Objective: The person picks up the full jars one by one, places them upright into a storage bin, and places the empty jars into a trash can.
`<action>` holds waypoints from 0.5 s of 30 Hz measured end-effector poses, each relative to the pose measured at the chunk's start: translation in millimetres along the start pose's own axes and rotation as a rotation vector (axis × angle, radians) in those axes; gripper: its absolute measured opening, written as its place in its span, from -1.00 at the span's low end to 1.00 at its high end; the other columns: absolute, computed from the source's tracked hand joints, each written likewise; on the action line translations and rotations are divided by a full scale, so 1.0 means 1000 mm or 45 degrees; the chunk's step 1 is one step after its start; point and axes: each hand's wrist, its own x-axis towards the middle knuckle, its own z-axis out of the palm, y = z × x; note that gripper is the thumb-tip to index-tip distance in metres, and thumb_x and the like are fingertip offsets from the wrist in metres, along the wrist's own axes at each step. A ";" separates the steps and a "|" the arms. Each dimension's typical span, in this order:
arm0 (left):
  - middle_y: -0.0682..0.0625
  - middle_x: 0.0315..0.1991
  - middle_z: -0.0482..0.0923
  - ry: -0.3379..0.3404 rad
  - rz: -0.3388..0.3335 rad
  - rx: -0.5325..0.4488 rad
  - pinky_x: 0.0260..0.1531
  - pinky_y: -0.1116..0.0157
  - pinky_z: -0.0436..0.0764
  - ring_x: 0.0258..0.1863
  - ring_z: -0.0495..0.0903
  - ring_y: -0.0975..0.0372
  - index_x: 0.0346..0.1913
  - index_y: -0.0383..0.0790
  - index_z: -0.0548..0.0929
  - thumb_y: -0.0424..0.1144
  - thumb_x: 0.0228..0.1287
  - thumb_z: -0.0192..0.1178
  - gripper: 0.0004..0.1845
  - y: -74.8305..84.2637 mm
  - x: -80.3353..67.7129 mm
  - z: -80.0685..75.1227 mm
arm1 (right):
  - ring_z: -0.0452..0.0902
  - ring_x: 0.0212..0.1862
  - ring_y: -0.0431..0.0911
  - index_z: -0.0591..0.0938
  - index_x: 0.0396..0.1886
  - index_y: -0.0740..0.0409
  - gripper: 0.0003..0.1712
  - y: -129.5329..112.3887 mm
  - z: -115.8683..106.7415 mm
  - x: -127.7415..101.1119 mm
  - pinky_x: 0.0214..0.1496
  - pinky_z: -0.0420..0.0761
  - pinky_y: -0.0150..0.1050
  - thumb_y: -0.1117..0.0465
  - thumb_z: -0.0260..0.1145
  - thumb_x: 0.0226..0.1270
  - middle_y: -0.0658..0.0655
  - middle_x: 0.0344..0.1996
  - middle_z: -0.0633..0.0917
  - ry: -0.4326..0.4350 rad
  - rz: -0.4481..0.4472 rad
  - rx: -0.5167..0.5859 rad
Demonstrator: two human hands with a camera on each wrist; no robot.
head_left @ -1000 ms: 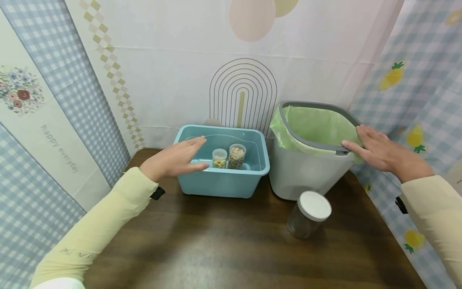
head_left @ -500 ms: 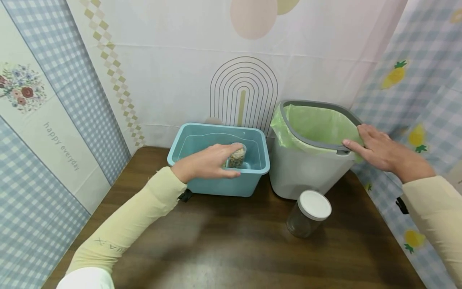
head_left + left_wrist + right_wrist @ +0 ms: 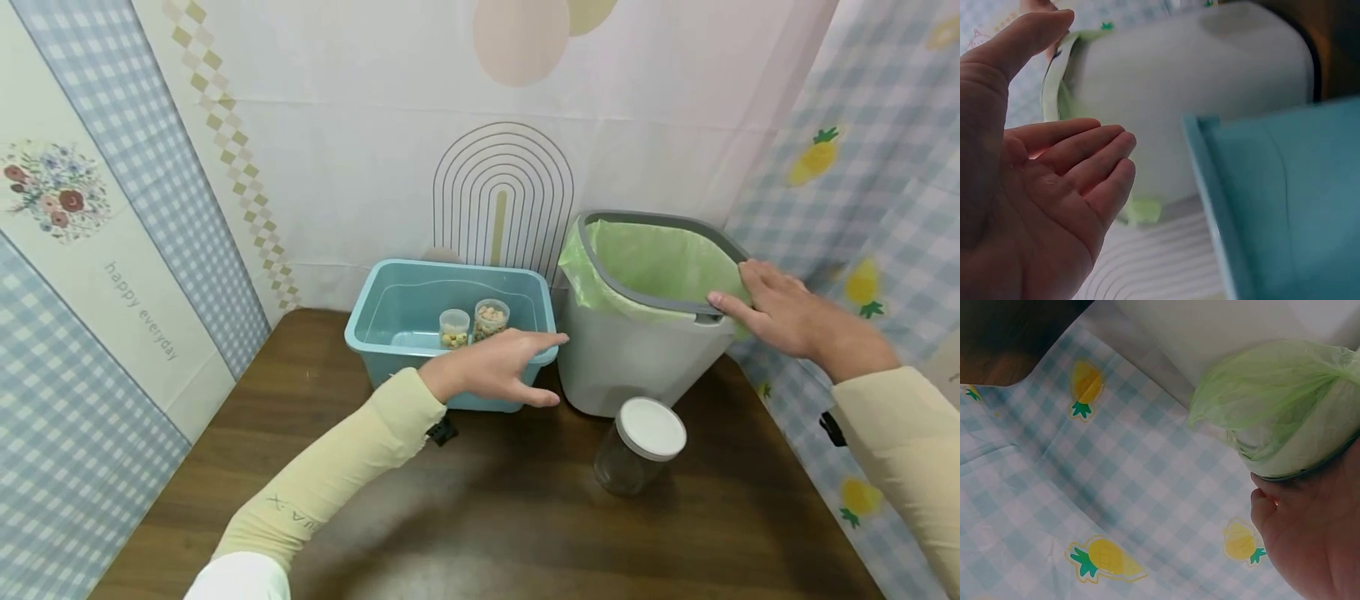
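The left hand point(image 3: 495, 367), fingers extended and thumb spread, is held before the tub point(image 3: 397, 360), part of whose front wall is hidden. Inside the tub, a short cup point(image 3: 453, 331) is seen beside a taller cup point(image 3: 492, 317), its base covered by the hand. The right hand point(image 3: 783, 312) is rested on the rim point(image 3: 637, 295) of the bin point(image 3: 626, 358); whether its half-hidden fingers are curled round cannot be told. The bin's floor is concealed by a bag point(image 3: 667, 258). A jar point(image 3: 639, 448) is seen on the desk point(image 3: 450, 533).
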 end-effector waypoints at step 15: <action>-0.09 0.60 0.36 0.030 0.082 -0.077 0.53 0.29 0.43 0.56 0.41 0.17 0.63 -0.26 0.28 0.10 0.28 0.49 0.00 0.001 0.051 0.070 | -0.42 0.64 0.57 -0.34 0.65 0.53 0.12 0.001 0.001 0.000 0.58 -0.29 0.56 -0.35 -0.27 0.71 0.68 0.61 -0.28 0.003 -0.006 0.001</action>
